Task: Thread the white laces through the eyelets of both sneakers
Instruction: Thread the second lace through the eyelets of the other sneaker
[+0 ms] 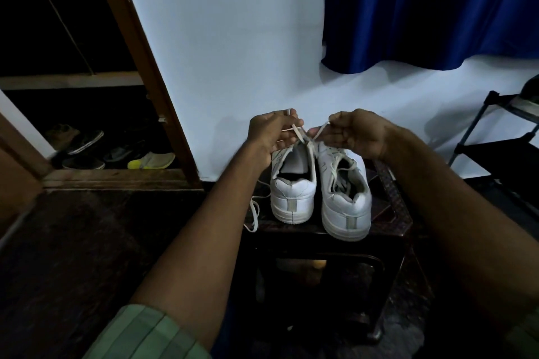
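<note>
— White lace [297,131], is that what both hands are on?

— Yes. The left hand [269,134] has its fingers curled round one end, which loops up over the top of the fist. The right hand [354,132] pinches the other end between thumb and fingers. The two strands slant down and meet over the front of the left sneaker [293,183].

— Where do the shoes sit?

— Side by side on a dark stool [390,213], heels toward the camera, toes toward the wall [233,52]. The left one gapes open with its tongue showing; how far up it is laced I cannot tell, since the hands cover the front. The right sneaker [345,201] has lace crossing its eyelets, with loose ends lying into the opening.

— Any lace hanging free?

— A loose loop [254,214] drops off the stool's left edge, just beside the left shoe's heel.

— And around that?

— Both forearms are bare, reaching in from the bottom corners; a green sleeve [145,335] shows on the left arm. A blue curtain [431,9] hangs at the upper right, above a black rack [495,140]. On the left, past a brown door frame [145,67], several other shoes [116,151] lie on the floor in the dark.
</note>
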Available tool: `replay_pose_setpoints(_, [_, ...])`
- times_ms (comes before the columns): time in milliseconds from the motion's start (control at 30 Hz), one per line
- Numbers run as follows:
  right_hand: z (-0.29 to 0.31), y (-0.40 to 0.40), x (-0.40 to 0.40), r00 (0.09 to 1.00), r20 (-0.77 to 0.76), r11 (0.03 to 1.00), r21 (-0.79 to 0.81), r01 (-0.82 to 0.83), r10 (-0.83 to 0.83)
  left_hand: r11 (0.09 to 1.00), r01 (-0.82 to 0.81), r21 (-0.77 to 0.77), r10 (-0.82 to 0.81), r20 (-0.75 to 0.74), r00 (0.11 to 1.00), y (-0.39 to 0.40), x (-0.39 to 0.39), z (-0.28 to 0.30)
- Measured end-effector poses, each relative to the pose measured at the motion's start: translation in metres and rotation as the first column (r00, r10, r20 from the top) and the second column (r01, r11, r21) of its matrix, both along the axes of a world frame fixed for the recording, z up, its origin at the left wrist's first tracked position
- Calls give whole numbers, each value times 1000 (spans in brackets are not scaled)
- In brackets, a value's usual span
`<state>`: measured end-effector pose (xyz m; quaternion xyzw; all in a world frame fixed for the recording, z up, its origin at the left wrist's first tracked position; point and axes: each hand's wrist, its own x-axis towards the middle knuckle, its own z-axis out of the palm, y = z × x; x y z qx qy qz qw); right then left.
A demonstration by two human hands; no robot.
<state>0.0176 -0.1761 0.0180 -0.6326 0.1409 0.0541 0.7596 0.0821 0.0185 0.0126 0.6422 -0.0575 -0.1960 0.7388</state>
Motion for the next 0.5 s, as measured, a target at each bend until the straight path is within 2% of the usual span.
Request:
replay_pose_setpoints(67, [-2,4,3,998,-7,995,85,55,-55,999,15,-42,-17,-51,999,-1,1,1])
replay_pose_setpoints(100, [-2,6,5,996,-3,994,65,89,-89,997,25,-69,-31,-83,996,-1,2,0])
replay_pose_setpoints(233, [0,7,9,967,106,929,-271,254,-233,977,-9,-213,-24,-151,988,-1,10,3])
replay_pose_setpoints(333, [-1,6,7,976,133,900,-381,211,-173,941,-114,-318,79,-120,990,3,15,7])
replay_pose_setpoints(367, [-1,5,7,985,134,849,-502,165,-112,930,-153,-333,134,-78,988,4,17,8])
replay_pose_setpoints(433, [-4,1,7,995,93,618,-785,45,46,930,-208,-304,234,53,971,7,19,8])
replay_pose_setpoints(467, [-5,-1,7,993,54,517,-856,-7,104,935,-223,-275,263,115,958,8,19,8])
replay_pose_setpoints(500, [-5,-1,5,990,25,473,-880,-45,139,940,-233,-250,277,160,947,7,18,7])
